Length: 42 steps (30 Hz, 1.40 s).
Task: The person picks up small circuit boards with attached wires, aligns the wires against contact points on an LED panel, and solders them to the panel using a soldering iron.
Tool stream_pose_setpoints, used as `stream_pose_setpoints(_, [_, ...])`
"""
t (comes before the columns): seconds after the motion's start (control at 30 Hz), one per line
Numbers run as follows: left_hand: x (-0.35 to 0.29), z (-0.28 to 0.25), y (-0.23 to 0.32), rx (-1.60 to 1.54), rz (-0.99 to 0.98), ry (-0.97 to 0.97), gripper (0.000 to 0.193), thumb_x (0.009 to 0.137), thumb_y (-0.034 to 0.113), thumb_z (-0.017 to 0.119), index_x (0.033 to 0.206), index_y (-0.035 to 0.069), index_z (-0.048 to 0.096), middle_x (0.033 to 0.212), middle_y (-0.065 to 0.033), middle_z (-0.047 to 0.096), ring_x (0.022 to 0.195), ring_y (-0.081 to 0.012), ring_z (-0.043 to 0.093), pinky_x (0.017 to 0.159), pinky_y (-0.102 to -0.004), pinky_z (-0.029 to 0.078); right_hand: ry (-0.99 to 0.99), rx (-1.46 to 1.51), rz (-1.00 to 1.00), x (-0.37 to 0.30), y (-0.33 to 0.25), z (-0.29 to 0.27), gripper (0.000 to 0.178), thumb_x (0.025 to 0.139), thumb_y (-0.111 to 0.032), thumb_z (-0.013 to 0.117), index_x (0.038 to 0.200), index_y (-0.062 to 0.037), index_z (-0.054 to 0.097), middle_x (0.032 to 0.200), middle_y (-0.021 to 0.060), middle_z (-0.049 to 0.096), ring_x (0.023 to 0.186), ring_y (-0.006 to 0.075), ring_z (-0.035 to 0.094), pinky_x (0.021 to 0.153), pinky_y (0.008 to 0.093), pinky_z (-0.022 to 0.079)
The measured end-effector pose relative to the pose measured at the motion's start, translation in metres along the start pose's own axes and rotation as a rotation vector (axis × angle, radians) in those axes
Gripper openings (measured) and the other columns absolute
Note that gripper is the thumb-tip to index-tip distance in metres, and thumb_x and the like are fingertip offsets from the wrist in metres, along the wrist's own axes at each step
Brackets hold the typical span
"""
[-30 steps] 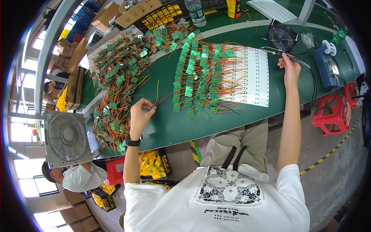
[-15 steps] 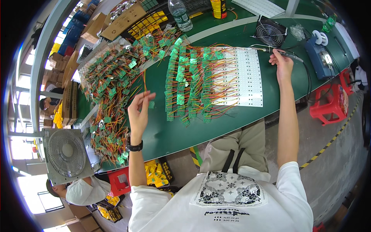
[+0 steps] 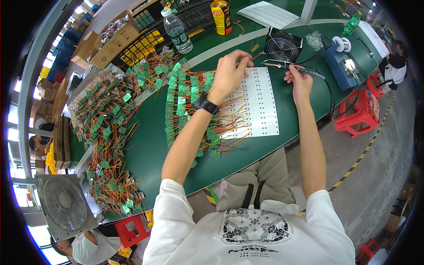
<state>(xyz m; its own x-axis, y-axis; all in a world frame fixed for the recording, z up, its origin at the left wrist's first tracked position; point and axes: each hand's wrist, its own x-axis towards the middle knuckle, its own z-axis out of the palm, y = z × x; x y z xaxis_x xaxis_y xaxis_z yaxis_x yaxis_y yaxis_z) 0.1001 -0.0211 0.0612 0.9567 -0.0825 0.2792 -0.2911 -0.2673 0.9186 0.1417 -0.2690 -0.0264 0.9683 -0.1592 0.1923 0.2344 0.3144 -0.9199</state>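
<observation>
My left hand (image 3: 230,73), with a black watch (image 3: 206,104) on its wrist, reaches over the far edge of a white perforated board (image 3: 263,106). Its fingers are pinched together on a thin red wire (image 3: 258,56) that sticks out to the right; whatever hangs from it is hidden by the hand. In my right hand (image 3: 299,81) is a soldering iron (image 3: 304,70), held like a pen, its tip pointing left toward the wire, a small gap apart. Rows of small green circuit boards (image 3: 170,119) with red and yellow wires lie on the white board and left of it.
A large heap of wired circuit boards (image 3: 110,119) covers the table's left side. Beyond my hands stand a small black fan (image 3: 282,47), a water bottle (image 3: 177,33) and a yellow-and-black bottle (image 3: 221,17). At right are a blue soldering station (image 3: 342,68) with a solder spool (image 3: 341,44) and a red stool (image 3: 360,112).
My left hand has moved from beside the heap, far right across the rows, to near the soldering iron's tip. My right hand still holds the iron. The whole view has shifted.
</observation>
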Motion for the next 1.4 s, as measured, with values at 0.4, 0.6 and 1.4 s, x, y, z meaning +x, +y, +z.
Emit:
stream_pose_setpoints(0.4, [0.006, 0.0, -0.051, 0.562, 0.169, -0.038, 0.017, 0.082, 0.022, 0.07, 0.089, 0.008, 0.076, 0.083, -0.0067, 0.071, 0.073, -0.0246, 0.069, 0.067, -0.0348, 0.053, -0.058, -0.094, 0.036, -0.001, -0.005, 0.005, 0.021, 0.09, -0.011, 0.069, 0.099, 0.0062, 0.063, 0.077, 0.0119, 0.066, 0.062, 0.0169, 0.064, 0.056, 0.0253, 0.049])
stream_pose_setpoints(0.6, [0.007, 0.007, -0.051, 0.575, 0.136, -0.054, 0.015, 0.081, 0.023, 0.071, 0.084, 0.009, 0.075, 0.082, -0.0055, 0.072, 0.075, -0.0233, 0.07, 0.066, -0.0342, 0.053, -0.074, -0.12, 0.025, -0.001, -0.005, 0.004, 0.021, 0.089, -0.01, 0.069, 0.099, 0.0069, 0.062, 0.078, 0.0126, 0.067, 0.062, 0.0174, 0.065, 0.057, 0.0257, 0.05])
stream_pose_setpoints(1.4, [0.012, 0.01, -0.062, 0.61, 0.136, -0.029, 0.014, 0.079, 0.021, 0.069, 0.084, 0.009, 0.075, 0.082, -0.0069, 0.072, 0.075, -0.0262, 0.07, 0.067, -0.0363, 0.054, -0.104, -0.217, 0.03, -0.003, -0.005, 0.006, 0.021, 0.088, -0.009, 0.068, 0.099, 0.0083, 0.063, 0.079, 0.015, 0.067, 0.064, 0.0193, 0.066, 0.06, 0.027, 0.051])
